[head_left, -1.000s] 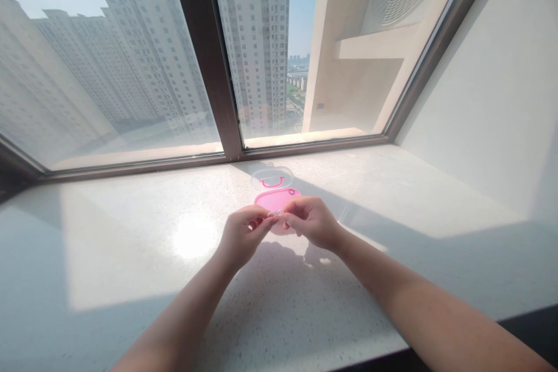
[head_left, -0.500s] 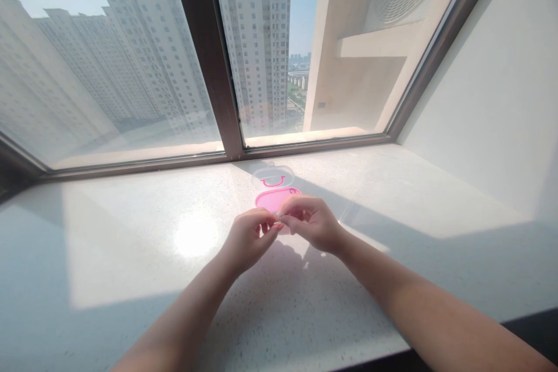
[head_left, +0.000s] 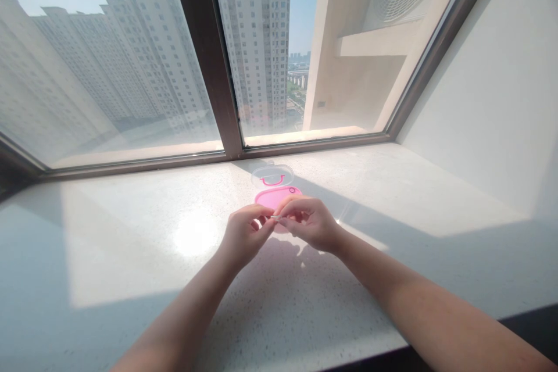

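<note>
My left hand (head_left: 247, 232) and my right hand (head_left: 307, 222) meet fingertip to fingertip above the sill. Between their pinched fingers is a small whitish piece (head_left: 274, 217), too small to name. Just beyond and partly under my hands lies a pink oval container (head_left: 270, 196), its near part hidden by my fingers; a dark ring (head_left: 292, 190) shows near its far right edge. Behind it rests a clear oval lid (head_left: 284, 169) with a pink curved handle (head_left: 272, 182).
The speckled white windowsill (head_left: 131, 244) carries bright sun patches and shadows. Along its back runs a brown window frame (head_left: 234, 148). A white wall (head_left: 492, 104) bounds the right side. The sill's front edge (head_left: 405, 344) is at lower right.
My left hand has shifted slightly left, and the whitish piece between the fingertips shows more clearly. The container and lid have stayed in place.
</note>
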{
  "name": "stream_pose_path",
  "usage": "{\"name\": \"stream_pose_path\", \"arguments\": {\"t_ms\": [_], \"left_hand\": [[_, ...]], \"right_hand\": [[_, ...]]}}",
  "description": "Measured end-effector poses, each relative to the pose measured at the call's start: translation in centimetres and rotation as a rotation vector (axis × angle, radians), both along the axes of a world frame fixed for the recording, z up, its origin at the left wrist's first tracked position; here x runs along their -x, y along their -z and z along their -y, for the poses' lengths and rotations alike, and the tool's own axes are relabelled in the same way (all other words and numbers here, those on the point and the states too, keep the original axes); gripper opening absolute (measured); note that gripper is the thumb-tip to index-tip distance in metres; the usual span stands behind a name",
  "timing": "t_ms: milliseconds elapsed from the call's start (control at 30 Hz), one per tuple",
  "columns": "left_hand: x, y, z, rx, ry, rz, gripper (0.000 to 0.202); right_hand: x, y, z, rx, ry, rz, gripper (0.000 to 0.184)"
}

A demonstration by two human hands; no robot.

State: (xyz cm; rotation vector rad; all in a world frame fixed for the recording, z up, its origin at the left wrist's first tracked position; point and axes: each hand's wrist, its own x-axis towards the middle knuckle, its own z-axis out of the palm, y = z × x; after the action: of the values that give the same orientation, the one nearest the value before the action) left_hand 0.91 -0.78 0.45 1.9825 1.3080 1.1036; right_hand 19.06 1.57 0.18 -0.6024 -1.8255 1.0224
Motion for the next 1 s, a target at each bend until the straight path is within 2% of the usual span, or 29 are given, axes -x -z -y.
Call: {"name": "stream_pose_path", "arguments": {"t_ms": [100, 200, 300, 500, 767, 1000], "left_hand": [[-0.09, 0.0, -0.06, 0.062, 0.038, 0.084, 0.017], [-0.07, -0.01, -0.07, 0.075, 0.018, 0.104, 0.017], [0.0, -0.12, -0.02, 0.056, -0.001, 0.1, 0.016], [0.2, -0.28, -0.01, 0.05, -0.042, 0.155, 0.018], [0.28, -0.28, -0.12, 0.048, -0.038, 0.17, 0.018], [0.42, -0.15, -0.15, -0.023, -0.034, 0.083, 0.015]], "right_hand": [[-0.01, 0.39, -0.19, 0.099, -0.049, -0.092, 0.006], [-0.01, 0.57, -0.25, 0.164, -0.079, -0.135, 0.008], [0.0, 0.52, -0.28, 0.166, -0.054, -0.144, 0.011], [0.05, 0.27, -0.4, 0.216, 0.101, -0.122, 0.014], [0.0, 0.44, -0.34, 0.242, 0.077, -0.035, 0.012], [-0.05, 0.36, -0.45, 0.274, 0.067, -0.038, 0.011]]}}
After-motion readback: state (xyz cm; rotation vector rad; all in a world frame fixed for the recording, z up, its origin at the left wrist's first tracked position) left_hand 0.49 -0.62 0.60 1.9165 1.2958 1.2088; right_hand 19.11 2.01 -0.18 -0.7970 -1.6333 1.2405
